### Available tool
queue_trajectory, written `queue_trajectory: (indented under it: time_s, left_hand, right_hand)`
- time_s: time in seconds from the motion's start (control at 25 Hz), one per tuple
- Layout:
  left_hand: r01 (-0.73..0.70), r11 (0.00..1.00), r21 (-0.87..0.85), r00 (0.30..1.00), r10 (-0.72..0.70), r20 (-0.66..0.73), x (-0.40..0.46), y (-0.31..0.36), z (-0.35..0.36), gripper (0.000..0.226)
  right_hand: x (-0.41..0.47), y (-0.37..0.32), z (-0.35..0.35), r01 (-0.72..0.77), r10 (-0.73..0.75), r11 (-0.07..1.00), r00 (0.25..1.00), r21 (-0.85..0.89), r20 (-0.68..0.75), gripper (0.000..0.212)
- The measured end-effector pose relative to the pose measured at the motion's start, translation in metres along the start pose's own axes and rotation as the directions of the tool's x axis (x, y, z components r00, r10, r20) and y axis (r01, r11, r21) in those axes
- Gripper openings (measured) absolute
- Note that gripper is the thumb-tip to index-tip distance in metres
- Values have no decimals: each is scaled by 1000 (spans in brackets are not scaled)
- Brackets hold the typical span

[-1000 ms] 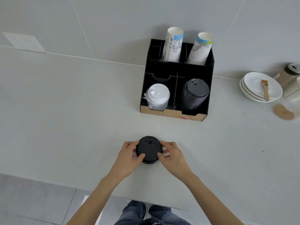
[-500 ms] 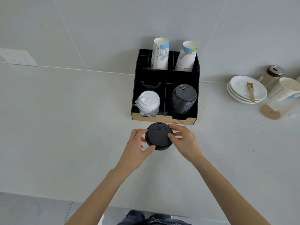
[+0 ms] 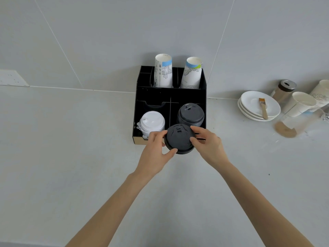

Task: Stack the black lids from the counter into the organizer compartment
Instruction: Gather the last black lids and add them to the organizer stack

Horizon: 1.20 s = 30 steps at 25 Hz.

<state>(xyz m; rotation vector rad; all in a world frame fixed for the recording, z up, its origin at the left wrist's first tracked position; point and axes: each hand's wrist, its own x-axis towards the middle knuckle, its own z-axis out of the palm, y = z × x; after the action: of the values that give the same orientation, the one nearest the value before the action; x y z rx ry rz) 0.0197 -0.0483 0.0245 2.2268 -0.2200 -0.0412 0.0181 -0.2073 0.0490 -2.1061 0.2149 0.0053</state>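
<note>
A small stack of black lids (image 3: 178, 139) is held above the counter, just in front of the black organizer (image 3: 153, 94). My left hand (image 3: 154, 152) grips its left and near edge; my right hand (image 3: 208, 146) grips its right edge. The held lids overlap the organizer's front wall. Behind them, in the front right compartment, stands a taller stack of black lids (image 3: 190, 114). A stack of white lids (image 3: 152, 123) fills the front left compartment.
Two paper cup stacks (image 3: 163, 73) stand in the organizer's back compartments. At the right are stacked white plates (image 3: 252, 106) with a small brush (image 3: 263, 107), a shaker jar (image 3: 284, 90) and paper cups (image 3: 300, 106). A wall outlet (image 3: 11, 78) sits at far left.
Both hands carried the black lids away from me, up off the counter to the organizer's front wall. The view shifted closer to the organizer.
</note>
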Motion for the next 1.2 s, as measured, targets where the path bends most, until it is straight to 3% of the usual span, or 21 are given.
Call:
queue_trajectory:
  time_s: [0.72, 1.2]
  left_hand:
    - [87, 996, -9, 992, -87, -90, 99, 20, 46, 58]
    - [124, 992, -33, 988, -126, -85, 106, 11, 58, 58]
  right_hand:
    - [93, 2, -27, 13, -19, 993, 999, -119, -49, 40]
    - [107, 11, -18, 18, -20, 965, 1000, -262, -5, 41]
